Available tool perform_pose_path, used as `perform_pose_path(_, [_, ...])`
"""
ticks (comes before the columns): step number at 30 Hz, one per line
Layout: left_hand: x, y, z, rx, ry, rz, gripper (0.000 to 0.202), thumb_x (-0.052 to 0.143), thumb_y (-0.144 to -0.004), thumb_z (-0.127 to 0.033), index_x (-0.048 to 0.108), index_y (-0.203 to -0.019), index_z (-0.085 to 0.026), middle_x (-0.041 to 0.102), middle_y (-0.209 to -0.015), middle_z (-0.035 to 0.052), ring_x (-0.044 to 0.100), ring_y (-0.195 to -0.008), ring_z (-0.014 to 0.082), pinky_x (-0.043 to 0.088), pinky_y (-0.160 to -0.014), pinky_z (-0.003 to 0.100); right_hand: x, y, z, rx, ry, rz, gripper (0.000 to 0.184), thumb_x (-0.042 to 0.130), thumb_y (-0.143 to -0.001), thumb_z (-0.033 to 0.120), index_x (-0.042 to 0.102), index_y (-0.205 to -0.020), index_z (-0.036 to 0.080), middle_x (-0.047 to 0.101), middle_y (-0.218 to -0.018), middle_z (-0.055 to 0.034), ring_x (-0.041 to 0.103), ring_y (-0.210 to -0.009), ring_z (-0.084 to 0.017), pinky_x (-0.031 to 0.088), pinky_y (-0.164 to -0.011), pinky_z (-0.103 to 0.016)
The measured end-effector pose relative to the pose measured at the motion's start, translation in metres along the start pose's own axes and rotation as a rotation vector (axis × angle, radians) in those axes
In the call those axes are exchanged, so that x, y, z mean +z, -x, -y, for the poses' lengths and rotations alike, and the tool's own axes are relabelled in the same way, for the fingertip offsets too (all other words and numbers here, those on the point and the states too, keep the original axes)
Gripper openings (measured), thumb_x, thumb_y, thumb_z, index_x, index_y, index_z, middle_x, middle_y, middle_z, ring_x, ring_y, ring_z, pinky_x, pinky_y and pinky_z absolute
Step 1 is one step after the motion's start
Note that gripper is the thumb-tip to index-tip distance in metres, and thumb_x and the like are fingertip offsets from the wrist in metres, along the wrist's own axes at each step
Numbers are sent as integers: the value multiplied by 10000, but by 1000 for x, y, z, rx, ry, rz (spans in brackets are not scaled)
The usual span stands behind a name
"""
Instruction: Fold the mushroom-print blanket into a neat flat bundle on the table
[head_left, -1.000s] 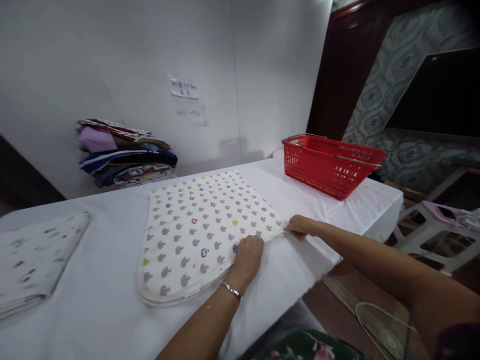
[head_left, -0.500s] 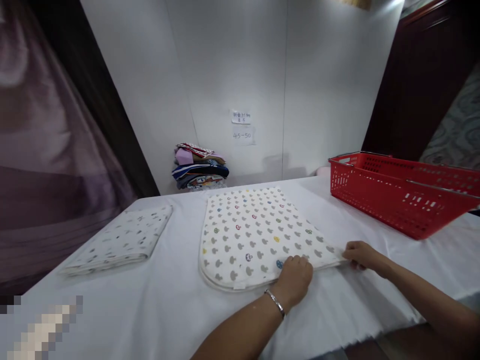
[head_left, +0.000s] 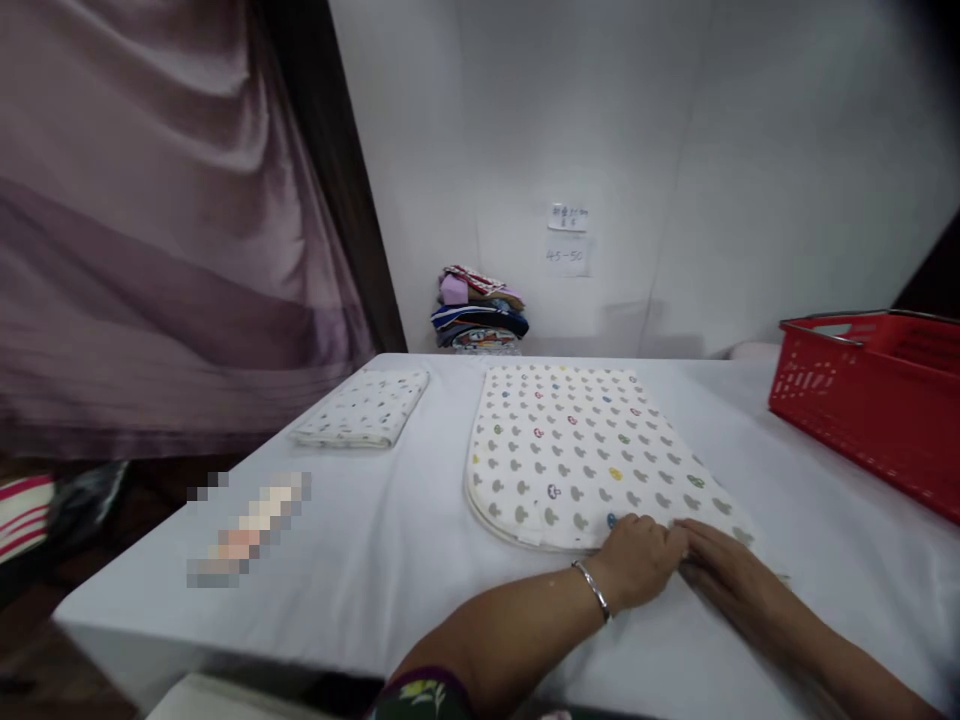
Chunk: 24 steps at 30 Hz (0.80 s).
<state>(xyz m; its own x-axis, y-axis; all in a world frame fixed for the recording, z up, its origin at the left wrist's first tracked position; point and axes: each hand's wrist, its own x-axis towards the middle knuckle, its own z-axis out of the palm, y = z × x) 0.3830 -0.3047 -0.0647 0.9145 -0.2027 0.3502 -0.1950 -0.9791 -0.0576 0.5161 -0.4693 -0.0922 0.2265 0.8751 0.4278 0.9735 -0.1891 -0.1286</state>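
A folded white cloth [head_left: 577, 450] printed with small grey and coloured mushrooms lies flat on the table, its rounded corner at the near left. My left hand [head_left: 641, 560], with a silver bracelet at the wrist, is closed on the cloth's near edge. Right beside it my right hand [head_left: 724, 570] rests along the same edge, fingers stretched toward the left hand and touching it. The undersides of both hands are hidden. A bit of the cloth's near right corner shows past the right hand.
A smaller folded print cloth [head_left: 364, 408] lies on the white-covered table [head_left: 337, 560] at the left. A red plastic basket [head_left: 870, 410] stands at the right. Stacked folded fabrics [head_left: 480, 315] sit by the back wall, near paper notes [head_left: 568, 240]. A mauve curtain [head_left: 150, 250] hangs left.
My right hand has left the cloth's near right corner and moved left, up against my left hand. The left hand stays on the near edge. The view has turned left.
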Motion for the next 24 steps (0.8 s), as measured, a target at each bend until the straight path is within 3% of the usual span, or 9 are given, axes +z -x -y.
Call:
perform_pose_path(4, [-10, 13, 10, 15, -30, 14, 182, 397, -861, -143, 468, -1027, -126, 580, -857, 53, 522, -810, 184, 358, -639, 313, 14, 6, -1, -42, 20, 38, 494, 485, -866, 429, 451, -1326, 252, 475, -1351, -89, 481, -1195, -276, 460, -948, -438])
perform_pose_path(8, [-26, 37, 30, -26, -37, 80, 155, 416, -852, -120, 483, -990, -145, 578, -915, 54, 513, -851, 174, 363, -680, 310, 11, 8, -5, -60, 13, 55, 526, 481, -871, 423, 407, -1360, 248, 459, -1363, -85, 460, -1214, -284, 451, -959, -459])
perform_pose_path(15, [-43, 81, 59, -215, 64, 113, 215, 421, -845, -83, 515, -1016, -174, 580, -1032, 44, 497, -958, 175, 381, -804, 321, 2, -25, 38, -106, -123, -21, 385, 450, -898, 290, 473, -1280, 251, 545, -1257, -93, 506, -1153, -251, 443, -947, -455])
perform_pose_path(20, [-48, 86, 67, -255, 156, 142, 142, 482, -867, -234, 573, -967, -192, 591, -995, 36, 508, -954, 185, 401, -803, 324, -1, -53, 58, -159, -225, 15, 263, 456, -896, 250, 582, -1124, 216, 611, -1115, -99, 560, -1031, -223, 477, -877, -419])
perform_pose_path(24, [-57, 81, 70, -255, 172, 175, 204, 433, -899, -300, 607, -881, -195, 594, -913, 28, 525, -872, 169, 411, -733, 293, -8, -65, 66, -192, -251, 70, 232, 455, -899, 241, 619, -1058, 204, 620, -1056, -94, 563, -968, -213, 475, -828, -384])
